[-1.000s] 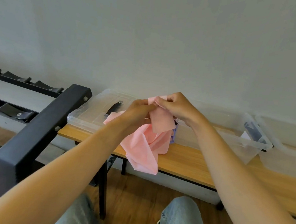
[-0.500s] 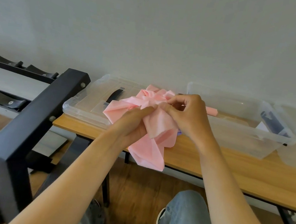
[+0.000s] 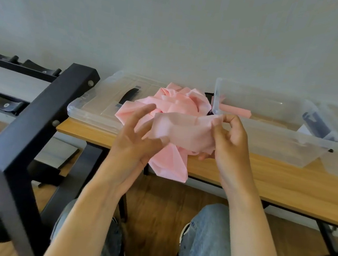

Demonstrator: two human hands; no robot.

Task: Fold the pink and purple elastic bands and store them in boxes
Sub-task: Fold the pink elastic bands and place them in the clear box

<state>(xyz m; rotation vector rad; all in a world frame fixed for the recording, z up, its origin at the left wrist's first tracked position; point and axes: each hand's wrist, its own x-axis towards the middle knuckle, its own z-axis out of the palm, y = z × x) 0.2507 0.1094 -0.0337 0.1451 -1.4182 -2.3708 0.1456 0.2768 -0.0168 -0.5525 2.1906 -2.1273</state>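
Pink band (image 3: 177, 116) now bunched on tabletop (image 3: 284, 177) edge betw. flat lid (image 3: 95, 109) and clear box (image 3: 278, 127), one tail hanging off the front. Since 0.5 s ago L hand (image 3: 135, 139) let go: fingers apart, spread vs. the cloth. R hand (image 3: 231, 138) pinches one band edge w/ thumb + forefinger, pulled out flat. Prob. hunting an end to start the fold; nothing folded yet. A pink piece (image 3: 234, 110) already in box. Purple band barely visible.
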